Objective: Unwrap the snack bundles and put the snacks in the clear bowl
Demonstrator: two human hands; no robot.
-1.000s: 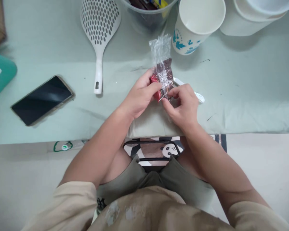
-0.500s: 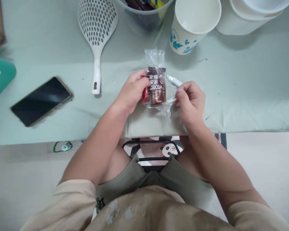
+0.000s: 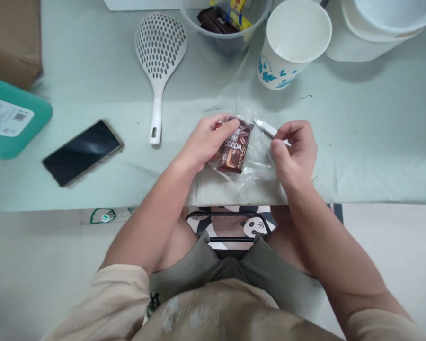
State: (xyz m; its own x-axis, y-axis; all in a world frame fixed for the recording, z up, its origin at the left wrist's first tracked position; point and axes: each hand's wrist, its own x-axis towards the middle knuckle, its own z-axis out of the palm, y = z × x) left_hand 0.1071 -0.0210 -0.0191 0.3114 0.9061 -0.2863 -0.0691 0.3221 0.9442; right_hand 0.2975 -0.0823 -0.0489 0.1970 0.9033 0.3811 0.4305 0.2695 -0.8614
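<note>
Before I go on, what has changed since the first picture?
The right hand has moved right, away from the cocoa packet. The clear wrapper, gathered beyond the packet earlier, now spreads to its right. The left hand still holds the packet. Phone, white scoop and paper cup stayed put; the view shifted slightly.

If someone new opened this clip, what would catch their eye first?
Probably the brown COCOA packet, gripped by the left hand near the middle of the view, with clear film spread between it and the right hand. Next, perhaps, the white perforated skimmer farther out to the left, and the blue-leafed paper cup standing beyond the right hand.
</note>
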